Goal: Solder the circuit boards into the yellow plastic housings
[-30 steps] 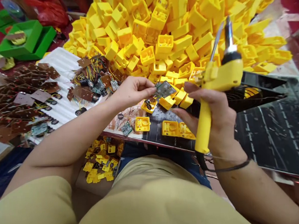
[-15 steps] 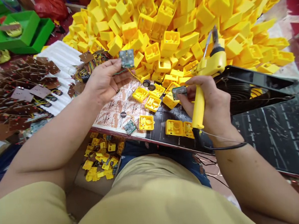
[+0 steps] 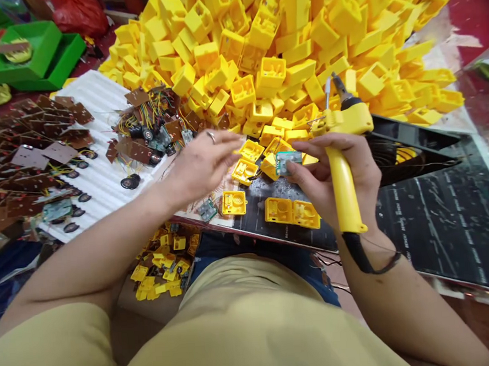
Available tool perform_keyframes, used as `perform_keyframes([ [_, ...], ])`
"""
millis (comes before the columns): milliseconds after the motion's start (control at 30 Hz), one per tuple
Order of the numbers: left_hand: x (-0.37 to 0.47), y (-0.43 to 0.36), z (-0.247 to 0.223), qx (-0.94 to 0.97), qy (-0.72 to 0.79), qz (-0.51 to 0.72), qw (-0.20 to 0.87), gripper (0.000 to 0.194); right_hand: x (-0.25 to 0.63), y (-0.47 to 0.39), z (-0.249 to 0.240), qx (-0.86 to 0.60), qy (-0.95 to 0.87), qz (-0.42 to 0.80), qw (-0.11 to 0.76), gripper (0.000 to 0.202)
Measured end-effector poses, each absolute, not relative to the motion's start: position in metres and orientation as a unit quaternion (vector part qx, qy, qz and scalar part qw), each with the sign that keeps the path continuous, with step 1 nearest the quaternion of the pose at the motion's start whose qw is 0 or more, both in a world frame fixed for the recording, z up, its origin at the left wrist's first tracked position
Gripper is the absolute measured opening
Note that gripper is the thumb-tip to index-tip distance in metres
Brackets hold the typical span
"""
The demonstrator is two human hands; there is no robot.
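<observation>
Far left of the grip, a green tray (image 3: pixel 8 72) holds a yellow piece (image 3: pixel 19 55). Below the left forearm, a box (image 3: pixel 130 294) holds yellow cases (image 3: pixel 166 265). The left hand (image 3: pixel 210 163) has its fingers extended, just beside open cases (image 3: pixel 244 172); whether it grips anything I cannot tell. The right hand (image 3: pixel 330 169) pinches a board (image 3: pixel 288 161) between thumb and fingers, at its left, a yellow soldering gun (image 3: pixel 345 193) in the same grip

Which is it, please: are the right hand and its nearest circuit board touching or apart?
Touching: the head view shows the right hand pinching the circuit board, thumb over its lower edge.
</observation>
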State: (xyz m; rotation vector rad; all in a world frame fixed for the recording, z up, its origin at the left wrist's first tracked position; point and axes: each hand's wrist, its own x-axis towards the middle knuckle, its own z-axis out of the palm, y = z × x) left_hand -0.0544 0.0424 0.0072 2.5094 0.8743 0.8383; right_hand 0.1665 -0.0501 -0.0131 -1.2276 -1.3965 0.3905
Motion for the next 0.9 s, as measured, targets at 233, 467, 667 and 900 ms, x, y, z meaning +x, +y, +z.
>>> perform_keyframes([
  [233,-0.021,-0.003,-0.018,0.758,0.292,0.435,0.389,0.043,0.154,-0.069,-0.004,-0.481,-0.577,0.155,0.642,0.039],
  [467,-0.017,-0.021,-0.022,0.661,0.333,0.423,0.523,0.041,0.153,-0.085,0.001,-0.494,-0.567,0.106,0.65,0.039],
  [667,0.002,-0.038,-0.014,0.609,0.319,0.504,0.522,0.026,0.145,-0.089,-0.013,-0.465,-0.585,0.144,0.648,0.044],
  [900,0.005,-0.036,-0.024,0.582,0.297,0.529,0.541,0.027,0.147,-0.097,-0.03,-0.49,-0.626,0.129,0.593,0.046],
])
